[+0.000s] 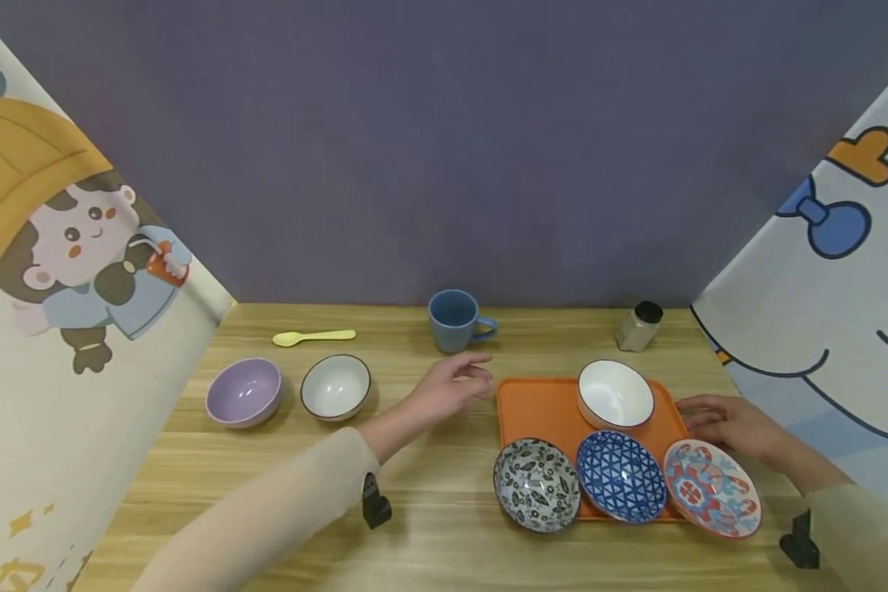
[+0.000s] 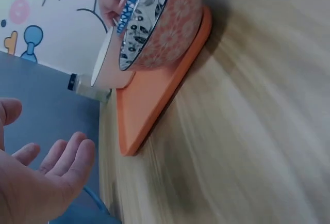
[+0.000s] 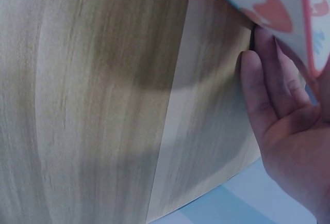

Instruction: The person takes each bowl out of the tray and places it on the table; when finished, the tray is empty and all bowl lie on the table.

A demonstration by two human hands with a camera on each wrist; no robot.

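Note:
My left hand (image 1: 455,385) reaches out above the table between the blue mug (image 1: 453,321) and the orange tray (image 1: 536,407). Its fingers are loosely extended, with nothing between them in the left wrist view. At the tray's right edge is my right hand (image 1: 736,426), fingers fairly straight, close beside the red-and-white patterned bowl (image 1: 713,489). The right wrist view shows those fingers (image 3: 255,87) low by the table, partly hidden by that bowl. On the tray stands a white bowl (image 1: 616,395). A blue patterned bowl (image 1: 622,477) and a black-leaf patterned bowl (image 1: 537,485) overlap its front edge.
A purple bowl (image 1: 244,393) and a dark-rimmed white bowl (image 1: 336,388) stand on the left of the table. Behind them lies a yellow spoon (image 1: 314,337). A black-lidded jar (image 1: 640,326) is at the back right, near the printed side panel (image 1: 792,304).

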